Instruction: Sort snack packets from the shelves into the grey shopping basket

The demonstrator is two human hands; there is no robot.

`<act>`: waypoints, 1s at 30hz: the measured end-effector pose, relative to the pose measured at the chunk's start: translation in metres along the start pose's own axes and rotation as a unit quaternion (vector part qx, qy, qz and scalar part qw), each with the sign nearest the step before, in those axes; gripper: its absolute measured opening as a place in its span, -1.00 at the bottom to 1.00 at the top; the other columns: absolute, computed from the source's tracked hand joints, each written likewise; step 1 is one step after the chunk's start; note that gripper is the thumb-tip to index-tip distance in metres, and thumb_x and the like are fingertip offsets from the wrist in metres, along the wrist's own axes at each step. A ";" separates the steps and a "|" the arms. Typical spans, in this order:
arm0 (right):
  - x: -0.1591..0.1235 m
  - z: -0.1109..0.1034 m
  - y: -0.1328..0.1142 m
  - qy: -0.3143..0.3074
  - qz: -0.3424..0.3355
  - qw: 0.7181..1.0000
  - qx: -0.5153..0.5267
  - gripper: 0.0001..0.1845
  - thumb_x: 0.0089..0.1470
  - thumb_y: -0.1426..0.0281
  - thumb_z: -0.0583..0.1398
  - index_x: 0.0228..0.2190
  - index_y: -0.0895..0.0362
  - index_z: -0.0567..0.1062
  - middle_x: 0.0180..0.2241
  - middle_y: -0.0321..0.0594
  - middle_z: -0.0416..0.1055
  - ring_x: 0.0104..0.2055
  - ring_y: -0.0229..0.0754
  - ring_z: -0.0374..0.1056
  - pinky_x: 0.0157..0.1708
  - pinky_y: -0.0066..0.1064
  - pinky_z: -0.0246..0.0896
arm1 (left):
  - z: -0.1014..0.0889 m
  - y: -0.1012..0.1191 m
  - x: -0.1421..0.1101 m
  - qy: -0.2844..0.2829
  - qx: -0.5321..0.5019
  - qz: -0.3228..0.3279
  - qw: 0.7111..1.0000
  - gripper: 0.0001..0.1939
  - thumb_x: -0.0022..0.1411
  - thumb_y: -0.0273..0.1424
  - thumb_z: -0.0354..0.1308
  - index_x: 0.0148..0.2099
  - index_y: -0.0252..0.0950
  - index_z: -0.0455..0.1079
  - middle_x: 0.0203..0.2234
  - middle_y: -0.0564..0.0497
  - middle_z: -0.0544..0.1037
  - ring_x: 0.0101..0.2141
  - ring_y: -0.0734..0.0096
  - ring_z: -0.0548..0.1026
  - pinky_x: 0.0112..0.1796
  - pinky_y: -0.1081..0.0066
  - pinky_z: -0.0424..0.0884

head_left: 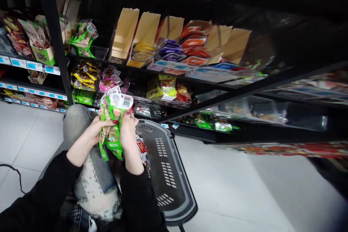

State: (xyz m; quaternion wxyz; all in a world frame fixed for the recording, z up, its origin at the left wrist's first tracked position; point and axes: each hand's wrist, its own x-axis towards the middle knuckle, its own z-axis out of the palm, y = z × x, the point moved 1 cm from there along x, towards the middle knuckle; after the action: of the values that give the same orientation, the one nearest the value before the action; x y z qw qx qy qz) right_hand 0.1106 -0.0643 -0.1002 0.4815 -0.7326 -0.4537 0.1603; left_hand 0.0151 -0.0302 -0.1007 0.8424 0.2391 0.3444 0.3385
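Several green-and-clear snack packets (112,139) with white hang tabs are bunched between my two hands, above my bent knee. My left hand (97,128) grips them from the left side, thumb laid across the front. On the right, my right hand (127,127) is closed around the upper edge of the same bunch, near a tab with a barcode. A dark shopping basket (165,168) stands on the floor just right of my right forearm. Red and white packets (141,148) lie in it, partly hidden by that arm.
Ahead is a black shelf rack with open cardboard boxes (145,32) and orange packets (195,43). Similar green packets (84,38) sit in a clear bin at upper left. Yellow packets (85,74) fill a lower bin. A slanting black shelf edge (217,98) runs above the tiled floor (223,185).
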 end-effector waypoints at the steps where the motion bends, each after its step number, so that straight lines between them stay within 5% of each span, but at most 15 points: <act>1: -0.001 -0.002 -0.003 -0.002 0.001 1.000 -0.017 -0.40 0.07 -0.07 -0.06 -0.17 0.13 0.41 -0.14 -0.01 0.31 -0.02 0.06 0.17 -0.01 0.01 0.08 | 0.000 -0.001 0.001 0.002 -0.003 0.006 1.000 -0.65 -0.32 -0.55 0.36 -0.35 -0.35 0.46 -0.51 -0.01 0.61 -0.43 0.22 0.56 -0.31 0.31 0.47; 5: 0.001 -0.010 -0.011 -0.030 -0.004 0.999 -0.022 -0.36 -0.19 -0.04 0.20 -0.19 0.19 0.40 -0.11 0.06 0.29 -0.02 0.10 0.19 0.00 -0.05 0.10 | -0.003 -0.003 0.003 0.009 -0.015 0.012 1.000 -0.71 -0.26 -0.52 0.33 -0.36 -0.34 0.45 -0.59 0.04 0.56 -0.53 0.34 0.52 -0.41 0.40 0.42; 11: 0.010 -0.016 -0.008 -0.018 0.050 0.992 -0.113 -0.59 0.03 0.06 0.00 -0.50 0.12 0.40 -0.36 -0.02 0.41 -0.17 0.09 0.24 -0.08 0.01 0.10 | -0.001 -0.001 0.000 -0.018 -0.022 -0.040 0.999 -0.86 -0.18 -0.42 0.28 -0.56 -0.34 0.36 -0.81 0.11 0.36 -0.78 0.56 0.25 -0.67 0.50 0.18; 16: 0.001 -0.015 -0.017 -0.050 0.027 0.996 -0.062 -0.59 0.11 0.13 -0.08 -0.43 0.11 0.42 -0.33 -0.03 0.45 -0.22 0.03 0.30 -0.14 -0.09 0.17 | 0.004 -0.001 -0.001 -0.011 -0.041 0.016 0.999 -0.73 -0.23 -0.51 0.33 -0.35 -0.34 0.47 -0.60 0.07 0.55 -0.54 0.40 0.50 -0.39 0.43 0.41; 21: -0.015 -0.011 -0.022 -0.094 -0.043 0.994 -0.030 -0.43 -0.03 0.10 0.15 -0.04 0.18 0.36 -0.07 0.03 0.41 -0.01 0.11 0.25 -0.01 -0.05 0.14 | 0.001 -0.006 0.005 0.019 -0.053 0.094 0.994 -0.58 -0.11 -0.28 0.38 -0.17 -0.32 0.46 -0.30 -0.08 0.62 -0.23 0.21 0.56 -0.08 0.28 0.40; 24: -0.017 -0.011 -0.015 -0.112 -0.040 0.993 -0.008 -0.38 -0.06 0.17 0.21 0.01 0.21 0.31 -0.01 0.06 0.37 0.06 0.11 0.24 0.05 -0.05 0.12 | -0.003 -0.012 0.010 0.053 -0.030 0.123 0.991 -0.50 -0.04 -0.09 0.31 -0.12 -0.31 0.44 -0.20 -0.12 0.60 -0.09 0.18 0.51 0.01 0.25 0.33; 30: -0.012 -0.014 0.003 -0.160 -0.025 0.985 0.062 -0.42 -0.15 0.29 0.26 -0.03 0.13 0.35 -0.06 -0.07 0.42 -0.01 0.03 0.33 0.02 -0.10 0.18 | -0.002 -0.013 0.013 0.068 -0.045 0.055 0.995 -0.50 0.13 0.05 0.05 -0.24 -0.30 0.47 -0.27 -0.09 0.62 -0.07 0.21 0.50 -0.03 0.31 0.36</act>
State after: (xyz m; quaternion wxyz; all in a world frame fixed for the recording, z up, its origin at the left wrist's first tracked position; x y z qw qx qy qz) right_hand 0.1151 -0.0828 -0.0982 0.4509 -0.6548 -0.5321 0.2913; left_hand 0.0262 -0.0289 -0.1156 0.8070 0.1963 0.3719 0.4146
